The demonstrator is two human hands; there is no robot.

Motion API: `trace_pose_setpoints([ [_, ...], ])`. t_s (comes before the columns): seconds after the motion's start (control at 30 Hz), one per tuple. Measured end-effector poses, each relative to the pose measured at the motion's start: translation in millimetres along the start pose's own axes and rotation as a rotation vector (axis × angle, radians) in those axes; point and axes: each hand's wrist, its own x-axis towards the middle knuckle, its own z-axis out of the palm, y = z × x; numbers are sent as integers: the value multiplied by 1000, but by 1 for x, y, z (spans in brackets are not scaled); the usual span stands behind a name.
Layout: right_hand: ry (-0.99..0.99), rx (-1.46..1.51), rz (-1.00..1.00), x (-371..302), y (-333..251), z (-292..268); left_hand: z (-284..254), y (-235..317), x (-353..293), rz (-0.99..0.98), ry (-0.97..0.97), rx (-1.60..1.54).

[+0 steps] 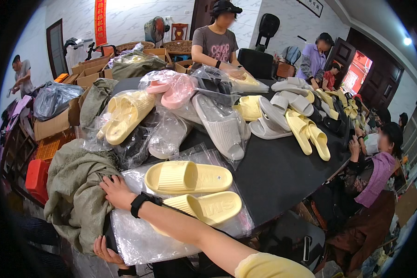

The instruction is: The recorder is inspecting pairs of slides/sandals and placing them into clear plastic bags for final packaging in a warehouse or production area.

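A pair of yellow ribbed slide slippers (pixel 211 178) lies on clear plastic bags (pixel 139 236) at the near table edge. My right arm reaches leftward across the bags and partly covers the nearer slipper. At its end, my right hand (pixel 117 191) grips the edge of a crumpled grey-green woven sack (pixel 78 185), fingers bent into the cloth. Lower down, my left hand (pixel 107 252) is beside the table corner, just under the sack, its visible fingers apart. Part of that hand is hidden by the bags.
Bagged yellow slippers (pixel 129 116), pink slippers (pixel 173 90) and grey slippers (pixel 220 125) pile up beyond on the black table (pixel 273 180). Loose pairs continue right. Co-workers stand or sit around. A red plastic container (pixel 37 180) and cardboard boxes (pixel 55 127) stand left.
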Motion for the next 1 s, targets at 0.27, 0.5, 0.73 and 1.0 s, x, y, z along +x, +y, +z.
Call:
trace_pose_setpoints([
  [0.27, -6, 11, 12, 2, -4, -7, 0, -5, 2, 11, -11, 31],
  [0.5, 43, -14, -5, 1, 2, -5, 5, -1, 3, -2, -14, 5],
  [0.73, 57, 3, 2, -3, 2, 6, -11, 38, 33, 84, 71, -64],
  [1.0, 69, -35, -7, 0, -4, 0, -1, -6, 2, 66, 24, -2],
])
